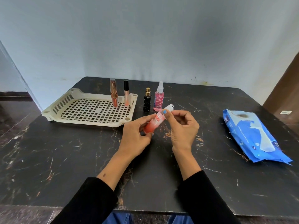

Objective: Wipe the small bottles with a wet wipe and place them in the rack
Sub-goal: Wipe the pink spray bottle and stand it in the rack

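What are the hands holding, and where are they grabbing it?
Both hands hold one red-orange bottle, tilted above the table. The left hand grips its lower end; the right hand pinches its upper end by the white cap.

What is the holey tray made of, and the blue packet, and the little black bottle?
The tray looks like cream moulded plastic, matt, with a grid of square holes. The blue packet seems to be soft glossy plastic film: it crinkles and shines. The black bottle looks like shiny glass or hard plastic with a gold metallic-looking top; I cannot tell which.
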